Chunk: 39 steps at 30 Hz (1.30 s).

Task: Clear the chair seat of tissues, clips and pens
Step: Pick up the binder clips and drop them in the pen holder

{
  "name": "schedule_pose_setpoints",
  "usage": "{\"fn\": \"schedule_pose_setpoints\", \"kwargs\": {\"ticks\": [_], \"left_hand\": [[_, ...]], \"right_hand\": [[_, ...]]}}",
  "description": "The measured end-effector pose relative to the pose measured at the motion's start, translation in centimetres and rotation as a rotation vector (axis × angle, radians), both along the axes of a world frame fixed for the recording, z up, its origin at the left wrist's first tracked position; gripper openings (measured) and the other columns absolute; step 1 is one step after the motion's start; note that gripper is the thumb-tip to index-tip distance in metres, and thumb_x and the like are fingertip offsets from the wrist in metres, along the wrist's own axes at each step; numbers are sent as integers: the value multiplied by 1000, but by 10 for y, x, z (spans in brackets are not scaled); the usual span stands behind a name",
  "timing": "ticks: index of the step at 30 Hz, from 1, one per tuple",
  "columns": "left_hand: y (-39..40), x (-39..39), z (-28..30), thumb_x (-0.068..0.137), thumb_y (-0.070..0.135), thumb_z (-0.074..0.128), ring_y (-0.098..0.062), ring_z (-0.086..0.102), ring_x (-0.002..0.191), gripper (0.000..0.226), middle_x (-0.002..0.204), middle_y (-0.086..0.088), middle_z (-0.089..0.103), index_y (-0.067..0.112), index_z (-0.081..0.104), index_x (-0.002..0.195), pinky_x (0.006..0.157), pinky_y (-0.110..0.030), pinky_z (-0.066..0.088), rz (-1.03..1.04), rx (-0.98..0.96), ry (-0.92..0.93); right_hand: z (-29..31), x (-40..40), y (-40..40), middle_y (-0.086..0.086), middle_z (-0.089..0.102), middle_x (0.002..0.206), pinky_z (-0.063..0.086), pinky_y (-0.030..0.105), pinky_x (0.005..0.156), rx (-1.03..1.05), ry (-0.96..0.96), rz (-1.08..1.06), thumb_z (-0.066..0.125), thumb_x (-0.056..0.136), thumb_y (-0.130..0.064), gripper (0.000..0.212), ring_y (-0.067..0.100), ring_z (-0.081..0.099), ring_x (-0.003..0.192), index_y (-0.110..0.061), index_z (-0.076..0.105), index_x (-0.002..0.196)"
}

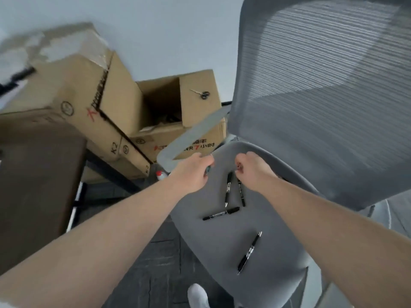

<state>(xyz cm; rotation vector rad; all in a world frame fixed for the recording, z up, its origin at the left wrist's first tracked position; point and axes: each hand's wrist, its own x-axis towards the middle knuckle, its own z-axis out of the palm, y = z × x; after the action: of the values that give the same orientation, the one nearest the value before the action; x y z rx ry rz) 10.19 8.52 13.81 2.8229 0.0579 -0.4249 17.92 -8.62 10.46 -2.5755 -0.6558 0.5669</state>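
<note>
Two bare forearms reach in from the near edge, with no sleeves, watch or bracelet visible on them. The person's left hand and right hand are ungloved; a thin ring-like band may sit on a left finger, too blurred to confirm. At the bottom edge shows a rounded white sock or shoe toe.
</note>
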Motion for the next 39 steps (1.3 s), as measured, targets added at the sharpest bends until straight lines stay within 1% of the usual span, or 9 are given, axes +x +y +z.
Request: {"fn": "schedule_pose_setpoints", "kwargs": {"ticks": [3, 6, 9, 14, 18, 22, 29, 34, 39], "left_hand": [[34, -41, 34, 92, 11, 50, -27, 56, 85, 25, 108, -10, 53, 16, 53, 116, 72, -33, 44, 106, 45, 21], [68, -92, 64, 94, 13, 48, -23, 52, 77, 27, 106, -7, 50, 18, 50, 121, 70, -32, 46, 234, 93, 27], [104, -153, 91, 94, 13, 49, -23, 56, 80, 25, 109, -8, 53, 19, 50, 118, 76, -32, 51, 360, 103, 6], [162, -266, 129, 94, 15, 51, -14, 49, 72, 23, 101, -3, 49, 18, 51, 117, 57, -16, 34, 544, 160, -25], [201, -367, 152, 93, 16, 51, -23, 59, 80, 22, 105, -7, 53, 21, 51, 115, 72, -28, 50, 737, 190, -27], [233, -465, 163, 94, 14, 49, -26, 61, 84, 21, 104, -6, 52, 23, 51, 112, 77, -35, 54, 903, 237, 3], [261, -577, 149, 92, 11, 46, -25, 55, 86, 24, 102, -6, 50, 22, 51, 114, 69, -32, 47, 1116, 153, 88], [266, -615, 116, 93, 12, 48, -24, 54, 86, 27, 101, -4, 47, 22, 50, 119, 64, -29, 44, 1198, 35, 119], [271, -625, 95, 91, 12, 48, -29, 60, 91, 30, 110, -10, 56, 18, 51, 120, 72, -36, 51, 1274, -61, 84]], "right_hand": [[39, -14, 39, 13, 57, 101, 49, 37, 76, -7, -43, 135, 51, 90, -13, 12, 32, 57, 89, -6, 58, 96], [76, -39, 85, 14, 55, 97, 45, 37, 72, 21, -100, 269, 49, 89, -8, 14, 32, 56, 85, -2, 59, 97], [110, -75, 136, 11, 52, 97, 41, 33, 69, 74, -129, 405, 52, 89, -9, 11, 30, 54, 84, -5, 59, 97], [155, -163, 226, 10, 60, 97, 44, 27, 69, 154, -165, 637, 56, 88, -10, 7, 28, 59, 87, -9, 60, 95], [181, -252, 296, 8, 56, 97, 48, 32, 73, 159, -210, 856, 53, 89, -14, 11, 27, 58, 86, -10, 59, 97], [199, -345, 351, 8, 60, 100, 52, 33, 81, 187, -226, 1039, 54, 90, -16, 14, 25, 60, 89, -9, 59, 102], [193, -472, 414, 2, 51, 93, 45, 30, 76, 142, -167, 1277, 56, 86, -13, 6, 21, 51, 84, -16, 52, 90], [168, -526, 437, 4, 54, 96, 51, 35, 84, 34, -116, 1365, 57, 87, -13, 16, 22, 53, 89, -11, 59, 103], [144, -560, 450, 9, 62, 106, 48, 32, 78, -93, -86, 1377, 57, 87, -11, 24, 22, 52, 87, -10, 59, 111]]}}
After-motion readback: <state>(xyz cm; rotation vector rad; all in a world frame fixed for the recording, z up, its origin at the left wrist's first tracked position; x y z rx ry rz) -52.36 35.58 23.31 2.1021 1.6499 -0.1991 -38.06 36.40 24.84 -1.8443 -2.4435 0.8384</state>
